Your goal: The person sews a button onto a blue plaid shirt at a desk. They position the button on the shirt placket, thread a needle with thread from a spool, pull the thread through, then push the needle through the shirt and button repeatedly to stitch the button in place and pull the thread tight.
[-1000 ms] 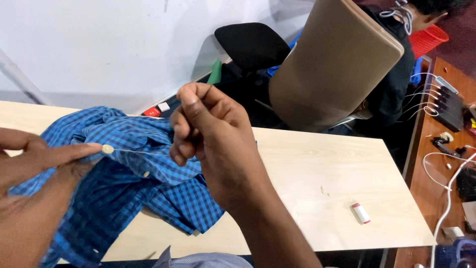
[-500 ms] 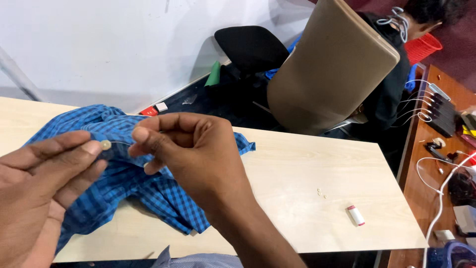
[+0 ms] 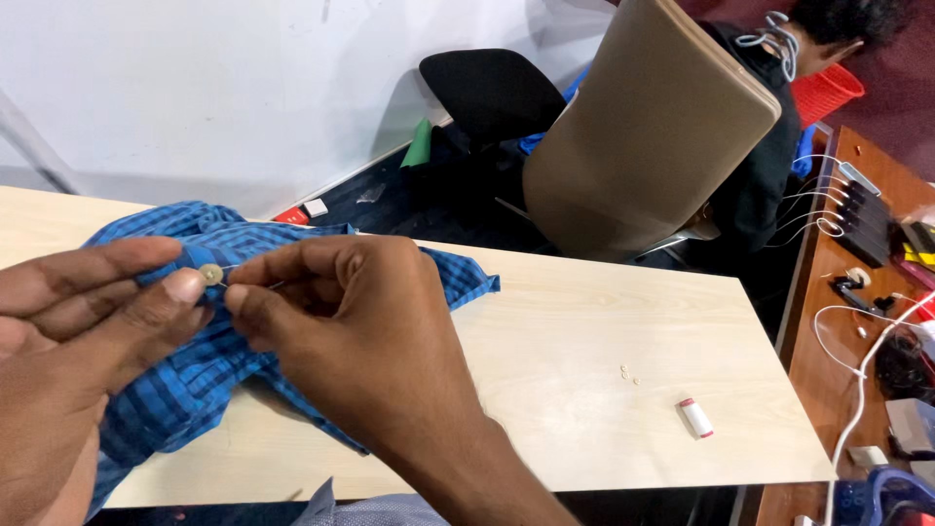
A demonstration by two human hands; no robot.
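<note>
Left hand [image 3: 68,341] fingers clamped on pale button [image 3: 210,275] atop blue checked shirt [image 3: 185,380] on desk [image 3: 584,390]. Right hand [image 3: 351,331] fingers together, pinching thin needle [image 3: 255,288] just beside button.

There are two hands: the left hand [image 3: 68,341] and the right hand [image 3: 351,331]. One blue checked cotton shirt [image 3: 185,380], one small pale round button [image 3: 210,275], one white thread spool [image 3: 695,417], two chairs.

I see a pale wooden table [image 3: 604,341]; at one o'clock a tan chair [image 3: 643,127], a white wall [image 3: 195,88] at eleven.
</note>
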